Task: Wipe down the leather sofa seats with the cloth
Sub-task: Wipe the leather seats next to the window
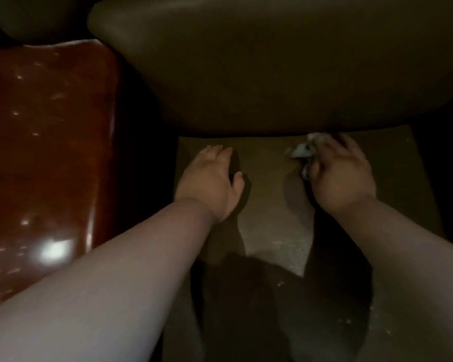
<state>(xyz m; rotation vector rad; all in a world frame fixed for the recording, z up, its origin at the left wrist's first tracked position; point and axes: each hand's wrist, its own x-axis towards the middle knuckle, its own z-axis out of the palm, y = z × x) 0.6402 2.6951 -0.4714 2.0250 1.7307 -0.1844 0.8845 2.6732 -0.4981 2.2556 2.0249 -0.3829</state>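
Two bare forearms reach in from the near edge over the sofa seat (267, 205), a dim brown leather surface with pale specks near its near right corner. The left hand (212, 178) lies flat on the seat toward its left edge, fingers straight and together, holding nothing. The right hand (343, 173) is curled round one crumpled pale cloth (301, 152), pressing it to the seat near the back edge. One padded backrest (272, 61) overhangs the back edge. One glossy reddish-brown armrest (47, 152) runs along the left side
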